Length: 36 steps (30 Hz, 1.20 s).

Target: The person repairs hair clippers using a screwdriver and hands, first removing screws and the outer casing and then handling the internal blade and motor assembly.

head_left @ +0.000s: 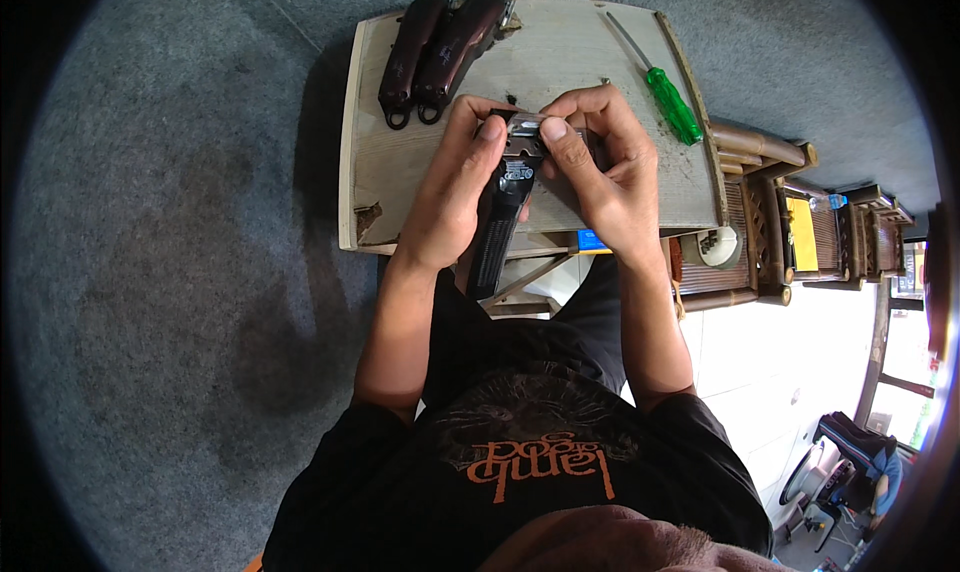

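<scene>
A black hair clipper (497, 222) is held upright over the small wooden table (370, 172), its metal head near the top. My left hand (460, 182) is closed on the clipper body, thumb beside the head. My right hand (610, 172) pinches the clipper's head (524, 125) with thumb and curled fingers. Two dark maroon clippers (450, 57) lie side by side at the table's back left. A green screwdriver (672, 105) lies at the right, and small screws (606, 81) rest nearby.
Bamboo shelves (760, 277) at the right hold a yellow item (801, 232) and a cream object (718, 242). A blue box (590, 240) sits under the tabletop. A grey carpet-like surface (170, 222) lies left, with clutter (835, 482) at lower right.
</scene>
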### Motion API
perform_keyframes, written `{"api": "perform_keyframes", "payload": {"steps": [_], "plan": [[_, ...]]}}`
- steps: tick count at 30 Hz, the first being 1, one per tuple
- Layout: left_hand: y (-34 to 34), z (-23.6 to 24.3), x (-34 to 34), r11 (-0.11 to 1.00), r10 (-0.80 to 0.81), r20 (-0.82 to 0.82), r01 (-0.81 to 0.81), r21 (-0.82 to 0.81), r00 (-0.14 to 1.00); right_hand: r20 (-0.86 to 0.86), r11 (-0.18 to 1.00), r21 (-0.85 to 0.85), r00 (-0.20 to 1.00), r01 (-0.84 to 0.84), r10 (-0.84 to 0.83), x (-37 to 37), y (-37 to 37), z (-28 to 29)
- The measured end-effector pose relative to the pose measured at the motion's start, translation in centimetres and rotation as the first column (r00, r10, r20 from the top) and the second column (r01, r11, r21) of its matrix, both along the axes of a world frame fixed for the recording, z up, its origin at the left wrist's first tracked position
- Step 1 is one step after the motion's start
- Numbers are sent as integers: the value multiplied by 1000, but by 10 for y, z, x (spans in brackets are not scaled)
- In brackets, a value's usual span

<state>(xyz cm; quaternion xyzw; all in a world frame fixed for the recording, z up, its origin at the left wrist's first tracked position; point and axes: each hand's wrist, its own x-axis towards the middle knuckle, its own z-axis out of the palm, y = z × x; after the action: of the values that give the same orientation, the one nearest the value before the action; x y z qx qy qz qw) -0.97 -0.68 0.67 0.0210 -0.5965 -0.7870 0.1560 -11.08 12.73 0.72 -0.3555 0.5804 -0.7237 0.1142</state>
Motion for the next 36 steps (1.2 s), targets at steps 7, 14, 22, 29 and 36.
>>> {"api": "perform_keyframes", "payload": {"steps": [7, 14, 22, 29, 36], "plan": [[-1, -5, 0, 993, -1, -37, -4, -118, 999, -29, 999, 4, 999, 37, -37, 3, 2, 3], [0, -7, 1, 994, 8, -54, -14, -110, 998, -78, 1000, 12, 997, 16, -15, 1, 3, -2], [3, -3, 1, 989, 33, -33, -37, -140, 999, 50, 997, -26, 996, -74, 75, -2, 7, -3], [-1, -3, 3, 961, 1, -87, -25, -276, 996, 6, 996, 9, 996, -89, 89, -2, 14, 0], [-4, -6, 4, 950, -48, -184, -13, -313, 982, -81, 996, -24, 993, -91, 89, -1, 14, -2]]}}
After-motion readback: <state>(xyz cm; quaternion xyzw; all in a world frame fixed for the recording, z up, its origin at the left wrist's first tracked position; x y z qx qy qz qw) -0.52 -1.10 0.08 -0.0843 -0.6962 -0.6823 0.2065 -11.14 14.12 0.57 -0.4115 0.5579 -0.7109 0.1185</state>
